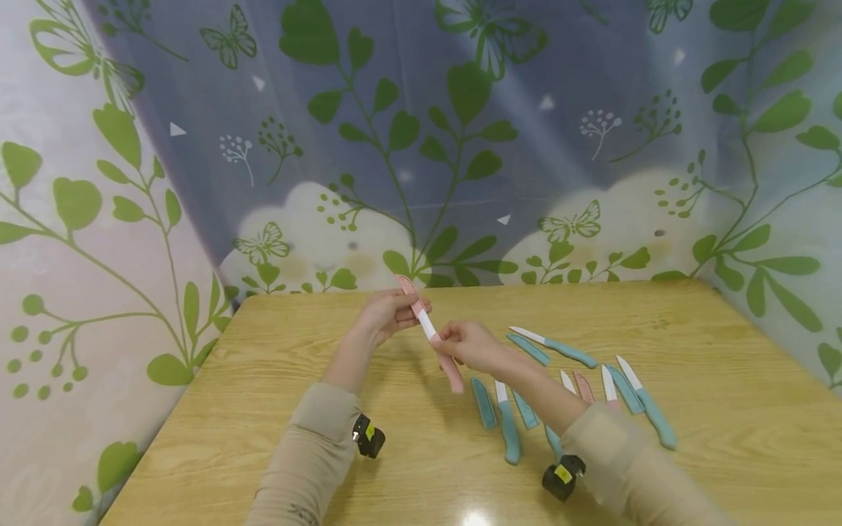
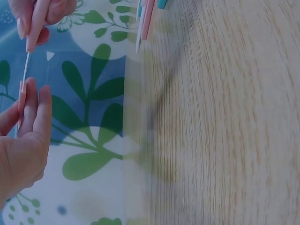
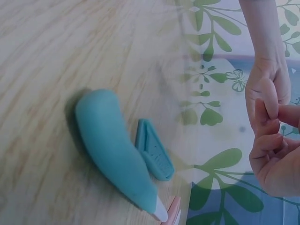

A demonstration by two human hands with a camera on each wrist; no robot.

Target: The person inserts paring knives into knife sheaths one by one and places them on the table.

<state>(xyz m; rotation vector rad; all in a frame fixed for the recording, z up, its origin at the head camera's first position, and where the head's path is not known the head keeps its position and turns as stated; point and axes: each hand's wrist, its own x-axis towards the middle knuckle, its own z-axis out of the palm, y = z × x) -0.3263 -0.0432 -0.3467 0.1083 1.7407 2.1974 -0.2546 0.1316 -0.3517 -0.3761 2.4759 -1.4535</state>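
1. Left hand is pinching the pink sheath, thumb on one side and fairly straight fingers on the other, as the left wrist view is showing; thumb and fingers are clamped on it rather than standing apart.
2. Right hand is gripping the pink-handled knife near the blade end of its handle, thumb and fingers closed together around it.
3. Both pieces are hovering above the desk in front of the person, knife and sheath lying in one slanting line, the sheath uppermost. Part of the white blade is showing between the two hands, and its tip seems to be sitting within the sheath.
4. Judging by this, the step in hand is the fitting or parting of knife and sheath; which way the blade is travelling, one cannot tell.
5. Either way, the next move is probably calling for a straight slide along the blade's line, with the fingers keeping clear of its edge.
6. On the desk, to the person's right, a blue-handled knife is lying just beside a blue sheath; farther right, another pink sheath is resting between two white blades.
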